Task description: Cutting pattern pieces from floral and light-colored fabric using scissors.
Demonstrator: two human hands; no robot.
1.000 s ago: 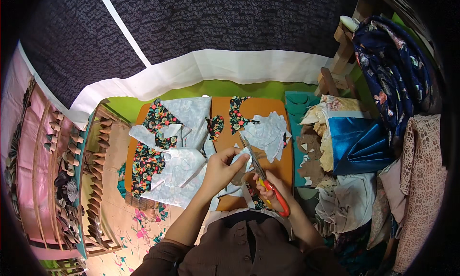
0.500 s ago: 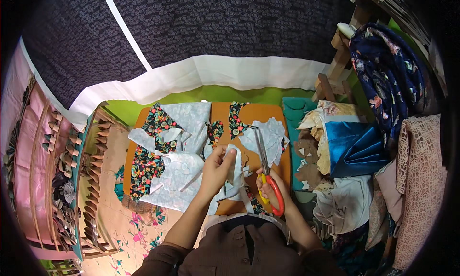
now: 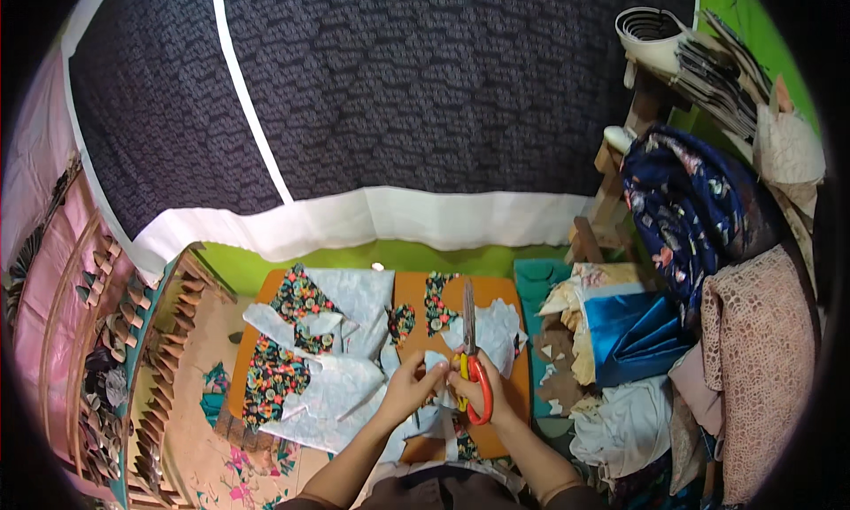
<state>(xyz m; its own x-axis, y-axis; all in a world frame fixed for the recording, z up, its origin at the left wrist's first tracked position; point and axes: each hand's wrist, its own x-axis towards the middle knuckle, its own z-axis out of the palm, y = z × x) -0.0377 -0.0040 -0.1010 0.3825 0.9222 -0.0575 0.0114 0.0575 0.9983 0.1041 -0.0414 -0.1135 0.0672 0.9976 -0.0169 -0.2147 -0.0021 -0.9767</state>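
Now your right hand [image 3: 474, 388] has swung the orange-handled scissors [image 3: 471, 359] upright, fingers closed through the loops, while your left hand [image 3: 414, 388] pinches the pale fabric piece [image 3: 436, 361] just beside them over the near orange board [image 3: 413, 290].

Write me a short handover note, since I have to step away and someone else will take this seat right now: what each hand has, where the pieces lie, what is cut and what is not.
Right hand: shut on the orange-handled scissors, blades pointing away, up over the board.
Left hand: fingers pinch a small pale fabric piece beside the scissors.
Orange board: carries cut pale pieces and dark floral pieces, mostly on its left half; one more pale piece lies right of the blades.
Done: several shapes are already cut out.
Left: the piece in hand looks still in work; uncut blue cloth and other fabrics are piled at the right.
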